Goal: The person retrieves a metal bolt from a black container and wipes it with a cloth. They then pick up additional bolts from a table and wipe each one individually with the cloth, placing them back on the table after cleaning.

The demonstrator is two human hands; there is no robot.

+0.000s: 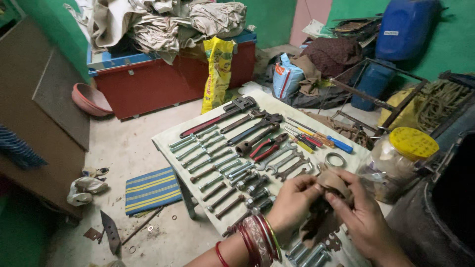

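**Two hands, one brown rag**

Both your hands pinch a brown rag (330,185) at the near right of the low table (166,141) — your left hand (292,202) and right hand (363,217) each have fingers closed on it. Spanners (208,153) and red-handled pliers (267,146) lie in rows just left — a yellow-lidded jar (396,163) stands right.

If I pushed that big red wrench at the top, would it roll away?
Probably not. The big red wrench lies flat on the table and its long, flattish handle would likely slide, not roll. It looks like solid metal, so probably heavy and stiff.
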